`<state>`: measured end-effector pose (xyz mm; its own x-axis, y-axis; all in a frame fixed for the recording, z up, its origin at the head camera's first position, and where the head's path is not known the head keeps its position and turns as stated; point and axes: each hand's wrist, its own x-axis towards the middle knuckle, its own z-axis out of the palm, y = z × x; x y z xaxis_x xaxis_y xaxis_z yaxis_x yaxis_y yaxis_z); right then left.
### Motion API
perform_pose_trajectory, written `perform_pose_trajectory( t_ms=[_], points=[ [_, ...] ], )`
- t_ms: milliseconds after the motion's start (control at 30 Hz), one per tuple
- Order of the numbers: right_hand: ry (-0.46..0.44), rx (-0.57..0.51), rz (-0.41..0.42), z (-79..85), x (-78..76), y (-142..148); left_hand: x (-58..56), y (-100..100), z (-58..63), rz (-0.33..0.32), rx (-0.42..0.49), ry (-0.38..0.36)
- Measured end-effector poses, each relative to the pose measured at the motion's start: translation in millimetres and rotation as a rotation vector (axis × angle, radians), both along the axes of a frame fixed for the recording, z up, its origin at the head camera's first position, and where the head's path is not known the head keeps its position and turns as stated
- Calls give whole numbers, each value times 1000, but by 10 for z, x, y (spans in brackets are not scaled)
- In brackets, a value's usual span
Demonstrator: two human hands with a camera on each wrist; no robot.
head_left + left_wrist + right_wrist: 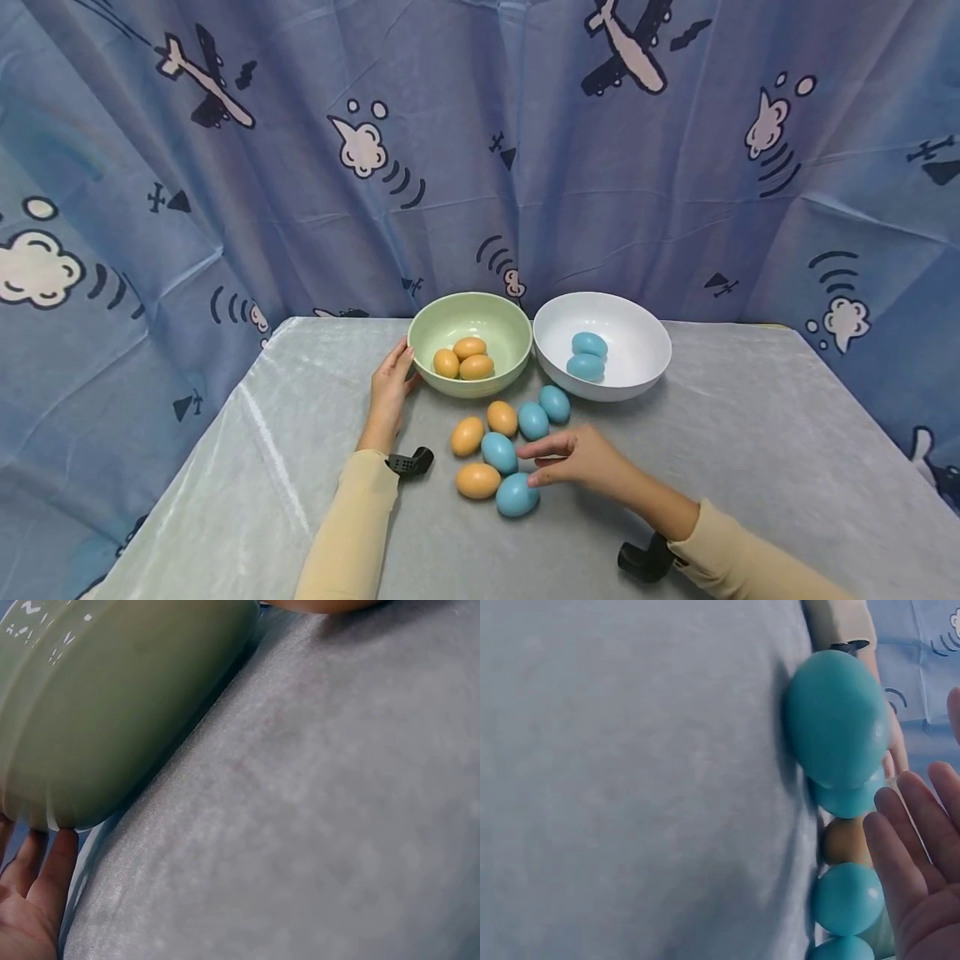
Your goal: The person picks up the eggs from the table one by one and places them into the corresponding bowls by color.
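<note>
My left hand [390,387] rests against the left side of a light green bowl [426,333]; straight fingertips touch its outer wall in the left wrist view. Three orange eggs [470,348] lie inside that bowl. My right hand [588,460] is over the table with thumb and fingers spread apart, holding nothing. Its thumb tip is right by the nearest blue egg [516,497]; whether it touches cannot be told. Another blue egg [498,452] lies close to the fingertips. In the right wrist view the fingers are extended beside a row of eggs, a large blue egg [836,720] foremost.
A white bowl [648,350] with two blue eggs [587,367] stands right of the green one. Two more blue eggs [533,421] and three orange eggs [477,481] lie loose on the grey tablecloth [750,433]. A patterned blue curtain [450,167] hangs behind the table.
</note>
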<state>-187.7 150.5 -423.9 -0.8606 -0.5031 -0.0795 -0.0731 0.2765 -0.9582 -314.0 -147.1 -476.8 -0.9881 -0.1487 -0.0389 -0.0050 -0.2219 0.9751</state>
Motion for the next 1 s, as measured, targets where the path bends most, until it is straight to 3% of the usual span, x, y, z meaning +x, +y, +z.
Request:
perform_pose_trajectory(
  t_ms=[333, 567, 833, 1000],
  points=[
    [-11, 10, 30, -96, 17, 22, -8, -10, -10, -2, 1, -16],
    [-31, 0, 50, -181, 1, 27, 168, 21, 243, -35, -1, -20],
    [6, 80, 102, -215, -3, 12, 7, -11, 42, -22, 7, -22],
    [-14, 91, 98, -222, -9, 2, -10, -5, -7, -10, 3, -17]
  ],
)
